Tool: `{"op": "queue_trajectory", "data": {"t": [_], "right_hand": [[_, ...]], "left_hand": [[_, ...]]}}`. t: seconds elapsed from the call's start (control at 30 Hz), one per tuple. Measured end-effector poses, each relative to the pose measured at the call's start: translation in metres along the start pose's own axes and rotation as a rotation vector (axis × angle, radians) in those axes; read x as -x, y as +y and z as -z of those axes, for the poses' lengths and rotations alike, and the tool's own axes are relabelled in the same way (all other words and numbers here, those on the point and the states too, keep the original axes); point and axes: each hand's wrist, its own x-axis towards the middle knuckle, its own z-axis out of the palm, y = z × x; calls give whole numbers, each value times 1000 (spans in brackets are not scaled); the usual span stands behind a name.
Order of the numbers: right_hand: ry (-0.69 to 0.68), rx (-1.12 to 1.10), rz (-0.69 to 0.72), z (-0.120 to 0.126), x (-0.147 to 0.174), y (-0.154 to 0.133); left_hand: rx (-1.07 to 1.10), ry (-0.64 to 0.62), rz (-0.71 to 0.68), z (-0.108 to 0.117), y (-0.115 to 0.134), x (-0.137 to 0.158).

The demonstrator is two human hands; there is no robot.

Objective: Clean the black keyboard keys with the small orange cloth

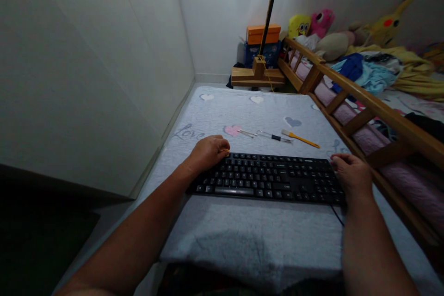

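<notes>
A black computer keyboard [263, 178] lies flat on a pale blue cloth-covered surface, its space bar side toward me. My left hand [210, 151] is closed over the keyboard's upper left part. A small tan bit shows at its fingertips; I cannot make out what it is. At the keyboard's right end, my right hand [354, 173] is closed, its fingers at the upper right corner. Beyond the keyboard lie thin white cotton swabs [247, 133], a thin metal tool with a dark grip [275, 137] and a brush with a yellow handle [301, 139].
A wooden bed rail [360, 95] runs along the right, with plush toys and clothes behind it. A wooden stand [258, 75] with a dark pole and an orange box [262, 34] are at the back. A white panel [104, 78] rises on the left.
</notes>
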Motion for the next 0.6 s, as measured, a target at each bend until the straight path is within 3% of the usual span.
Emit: {"op": "queue_trajectory", "data": {"t": [0.17,0.6], "right_hand": [[1,-32,-88,1,1,-2],[3,-78,-137,2,4,-11]], "left_hand": [[-21,1,12,6,-2,5],[-27,11,69,20,-26,17]]}}
